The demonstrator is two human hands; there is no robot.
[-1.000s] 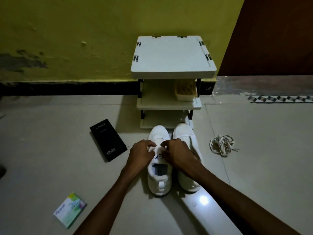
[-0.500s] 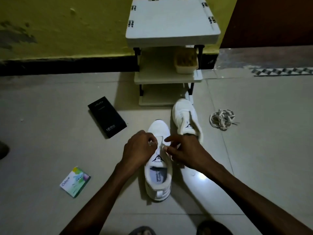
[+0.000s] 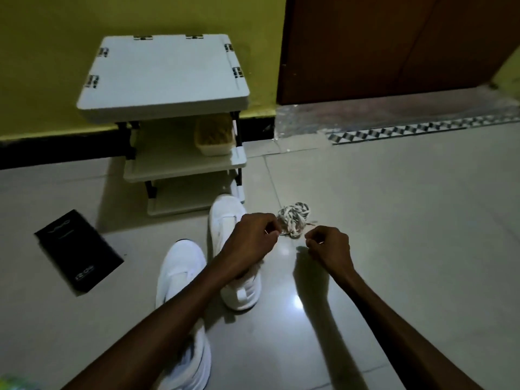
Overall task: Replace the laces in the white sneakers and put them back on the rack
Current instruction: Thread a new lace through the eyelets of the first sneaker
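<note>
A black phone box point(image 3: 78, 250) lies flat on the tiled floor point(image 3: 394, 220) at the left, and a corner of a greenish packet point(image 3: 11, 382) is cut off at the near-left edge. Against the yellow wall point(image 3: 56, 66) at the far side stands the white rack point(image 3: 166, 77), with a pale tub point(image 3: 215, 135) of something yellowish on its middle shelf; a dark brown door point(image 3: 394, 43) fills the far right. The two white sneakers point(image 3: 183, 277) sit on the floor just in front of the rack, one nearer and to the left, the other with its toe close to the bottom shelf. The left forearm crosses over both shoes and hides their openings, so their eyelets cannot be made out. The bundle of laces point(image 3: 292, 222) lies to the right of the far shoe. The left hand point(image 3: 251, 243) is curled almost closed just beside that bundle, fingertips pinched; the right hand point(image 3: 327, 246) is likewise loosely fisted nearer and to the right. Whether either has hold of a lace end is too dim to tell. Half a second ago both hands were on the tongue of the nearer shoe; they have since left it and moved right toward the bundle.
</note>
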